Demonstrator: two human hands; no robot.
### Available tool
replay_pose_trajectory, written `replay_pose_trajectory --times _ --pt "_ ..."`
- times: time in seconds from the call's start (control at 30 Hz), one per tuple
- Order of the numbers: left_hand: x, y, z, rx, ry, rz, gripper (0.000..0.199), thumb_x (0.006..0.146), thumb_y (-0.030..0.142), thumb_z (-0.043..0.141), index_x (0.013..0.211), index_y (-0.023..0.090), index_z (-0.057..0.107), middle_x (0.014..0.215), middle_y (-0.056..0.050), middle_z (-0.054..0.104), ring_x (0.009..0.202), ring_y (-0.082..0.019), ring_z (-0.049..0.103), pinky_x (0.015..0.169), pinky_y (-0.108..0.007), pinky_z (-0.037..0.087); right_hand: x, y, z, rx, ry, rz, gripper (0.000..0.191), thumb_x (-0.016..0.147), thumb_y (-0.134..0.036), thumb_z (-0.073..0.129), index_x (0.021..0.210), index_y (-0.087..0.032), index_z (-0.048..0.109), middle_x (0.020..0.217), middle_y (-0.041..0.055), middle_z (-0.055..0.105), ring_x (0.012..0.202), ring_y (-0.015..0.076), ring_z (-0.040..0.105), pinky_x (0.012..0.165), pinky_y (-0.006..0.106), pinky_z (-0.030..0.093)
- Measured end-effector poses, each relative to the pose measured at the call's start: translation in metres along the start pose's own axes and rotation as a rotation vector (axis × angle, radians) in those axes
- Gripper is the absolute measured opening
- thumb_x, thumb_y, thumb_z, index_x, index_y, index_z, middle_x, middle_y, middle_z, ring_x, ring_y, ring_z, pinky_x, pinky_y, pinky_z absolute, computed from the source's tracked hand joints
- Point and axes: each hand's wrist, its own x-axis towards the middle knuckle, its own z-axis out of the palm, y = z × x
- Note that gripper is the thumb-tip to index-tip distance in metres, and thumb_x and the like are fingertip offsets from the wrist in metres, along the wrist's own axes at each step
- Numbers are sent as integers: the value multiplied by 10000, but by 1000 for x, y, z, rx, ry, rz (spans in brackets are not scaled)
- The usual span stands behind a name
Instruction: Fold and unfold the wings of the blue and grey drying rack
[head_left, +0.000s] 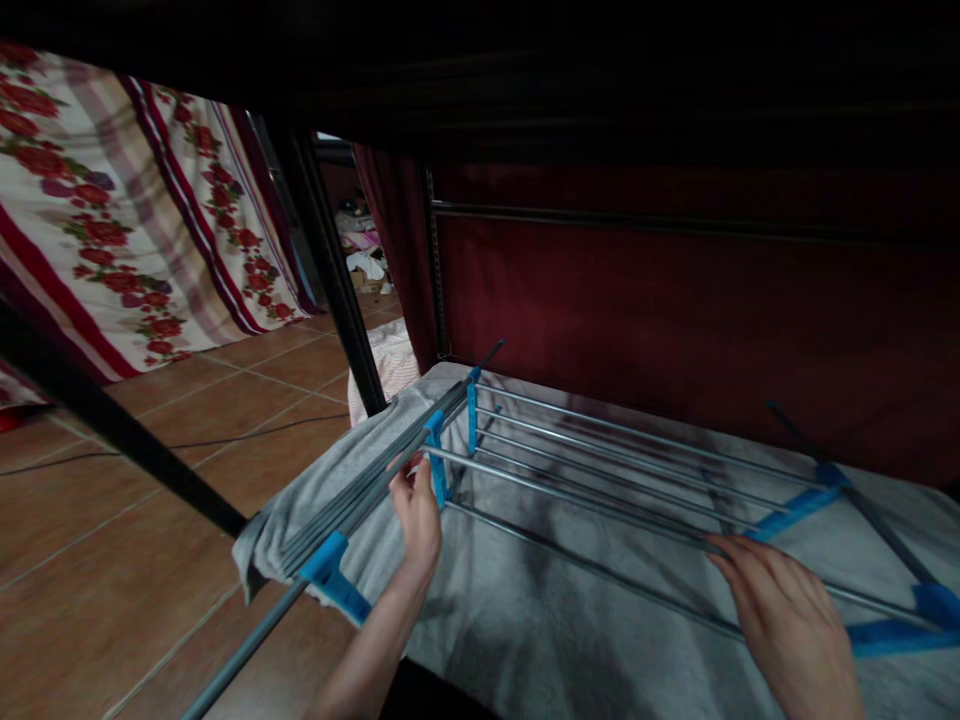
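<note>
A drying rack rests on grey bedding, stretched between a person's two hands and beyond them. The left hand pinches a rod just beside a blue bracket, likely because the rack's two sections meet there. The right hand, fingers pressed together, lies over a near rod, presumably to steady the opened section; its thumb is hidden, so whether it grips cannot be told. A dark red curtain hangs beyond both hands.
</note>
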Motion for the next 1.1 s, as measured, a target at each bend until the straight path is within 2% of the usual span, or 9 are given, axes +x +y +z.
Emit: replay_pose_trajectory --times 0.17,0.27,0.33,0.5,0.6,0.73,0.97,1.03,1.1 --pt "35 7 22 -221 -145 -90 407 872 579 605 970 204 727 907 -29 711 888 -183 654 829 -301 505 0 2 1 -7 6 -14 396 1054 -458 374 1258 -215 610 1134 91 709 1026 267 646 902 411 464" --pt "46 11 34 -328 -258 -185 575 882 708 521 979 173 710 706 -33 678 678 -172 648 661 -286 516 -2 5 3 -6 -3 -15 401 1048 -474 372 1252 -227 612 1127 86 712 1024 271 647 904 417 464" --pt "51 12 40 -308 -281 -231 636 871 760 491 946 163 696 586 -8 612 532 -146 581 528 -253 457 -4 6 4 4 -8 -6 394 1047 -469 374 1259 -234 608 1134 85 711 1033 272 648 914 419 463" --pt "52 15 50 -164 -175 -132 684 862 819 425 787 172 634 489 31 509 406 -96 424 417 -236 321 -3 8 3 19 -10 12 401 1047 -479 366 1257 -236 606 1139 84 710 1026 268 652 932 422 462" --pt "48 17 54 -127 -99 -98 665 889 799 387 727 186 588 486 30 486 407 -98 400 410 -250 302 0 6 1 16 -7 4 415 1053 -485 347 1242 -229 612 1128 86 711 1003 265 652 924 420 463" --pt "47 17 58 -125 -40 -131 613 909 757 378 695 208 546 485 23 459 411 -111 387 403 -265 284 1 5 -1 22 -10 6 405 1053 -481 358 1236 -229 616 1110 82 711 986 258 653 924 415 464" --pt "47 15 59 -117 1 -153 637 884 796 375 711 204 539 493 13 478 421 -128 417 409 -269 306 3 9 -2 82 -32 15 428 1047 -511 358 1264 -243 612 1166 88 695 1071 272 646 969 439 461" --pt "47 15 59 -108 3 -147 643 881 802 374 711 205 544 497 11 485 422 -132 429 410 -271 312 10 -1 -2 103 -14 28 431 1034 -498 411 1337 -239 574 1217 100 680 1125 286 631 995 455 461" --pt "46 15 59 -101 7 -133 635 885 796 378 712 208 545 501 11 484 426 -134 430 412 -274 309 23 -23 -2 144 19 34 435 1021 -453 470 1397 -244 534 1255 105 666 1167 291 615 1016 463 463"
